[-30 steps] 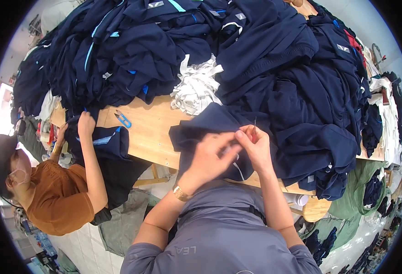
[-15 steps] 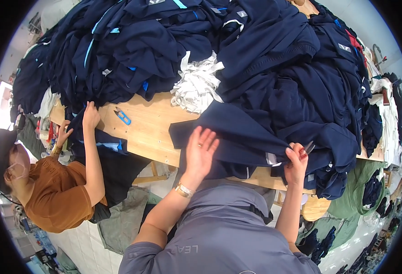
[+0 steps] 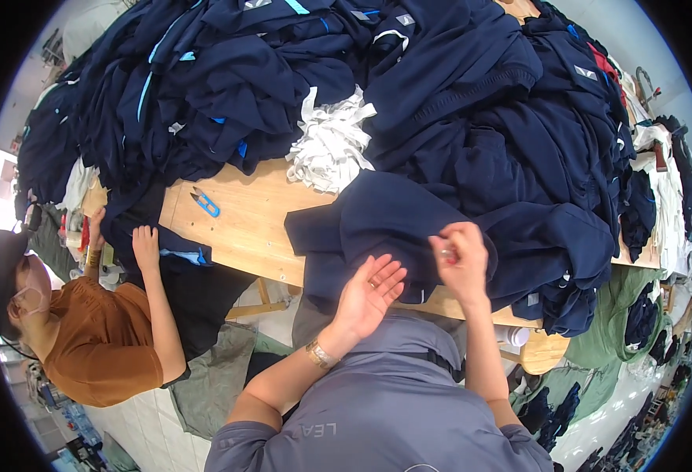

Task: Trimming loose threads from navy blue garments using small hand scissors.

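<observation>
My left hand [image 3: 368, 297] is open, palm up and fingers stretched, at the near edge of a dark navy garment [image 3: 385, 208] spread on the table. To its right, my right hand [image 3: 464, 259] is closed over the same garment, its fingers curled and partly blurred. The thread snips it holds are mostly hidden; only a small metallic glint shows between the fingers. Nothing is gripped by the left hand. Folds of the garment lie around and behind both hands.
Large heaps of navy garments [image 3: 243, 86] cover the wooden table [image 3: 251, 216]. White strips [image 3: 330, 141] lie bunched mid-table, with blue-handled thread snips [image 3: 205, 202] to their left. At the left, a co-worker in a brown top [image 3: 110, 338] handles dark fabric. A wooden stool [image 3: 545, 354] stands near right.
My right hand has moved left and inward from the garment's right end, and the snips' blade no longer shows. The left hand has shifted slightly right and nearer. The co-worker's hands have moved nearer.
</observation>
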### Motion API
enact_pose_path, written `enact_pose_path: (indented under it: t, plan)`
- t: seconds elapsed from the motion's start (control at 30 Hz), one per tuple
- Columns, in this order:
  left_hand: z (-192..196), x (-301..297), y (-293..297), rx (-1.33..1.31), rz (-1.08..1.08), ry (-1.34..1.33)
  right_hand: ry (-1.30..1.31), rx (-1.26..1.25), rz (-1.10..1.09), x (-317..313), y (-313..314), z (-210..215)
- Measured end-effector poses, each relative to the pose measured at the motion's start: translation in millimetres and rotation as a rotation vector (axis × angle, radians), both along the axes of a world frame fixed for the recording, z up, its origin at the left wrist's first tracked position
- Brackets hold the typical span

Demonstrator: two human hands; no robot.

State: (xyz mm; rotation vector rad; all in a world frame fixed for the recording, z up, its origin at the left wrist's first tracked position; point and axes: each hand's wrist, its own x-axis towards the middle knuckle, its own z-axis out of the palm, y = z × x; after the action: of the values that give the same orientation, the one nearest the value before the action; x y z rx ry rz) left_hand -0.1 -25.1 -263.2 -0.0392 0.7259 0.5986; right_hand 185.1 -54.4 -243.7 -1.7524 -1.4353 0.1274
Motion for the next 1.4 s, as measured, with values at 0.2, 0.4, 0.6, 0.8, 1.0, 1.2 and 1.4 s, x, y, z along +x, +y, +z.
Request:
enact_pose_path:
  t: [0.2, 0.4, 0.6, 0.8, 1.0, 1.2, 1.4]
  plan:
    - [-13.8, 0.7, 32.8, -0.143, 0.379, -0.002, 0.253, -0.019, 0.134, -34.2, 20.4, 6.7]
    - [-23.5, 1.1, 64.9, -0.166, 0.456, -0.001, 0.551, -0.057, 0.098, -37.9, 14.5, 7.9]
    - [40.8, 13.6, 37.6, 0.231, 0.294, -0.028, 0.659, -0.077, 0.069, -34.2, 6.1, 24.5]
    - [58.2, 18.4, 31.2, 0.253, 0.258, -0.122, 0.407, -0.061, 0.046, -46.3, 5.7, 39.7]
    - [54.4, 19.6, 28.0, 0.325, 0.256, -0.161, 0.201, -0.036, 0.077, -46.4, 6.0, 34.8]
    - [49.1, 20.7, 24.0, 0.448, 0.266, -0.175, 0.171, -0.159, 0.051, -48.7, 3.1, 40.4]
    - [44.9, 23.5, 19.4, 0.508, 0.247, -0.146, 0.175, -0.168, 0.071, -47.6, 3.7, 43.8]
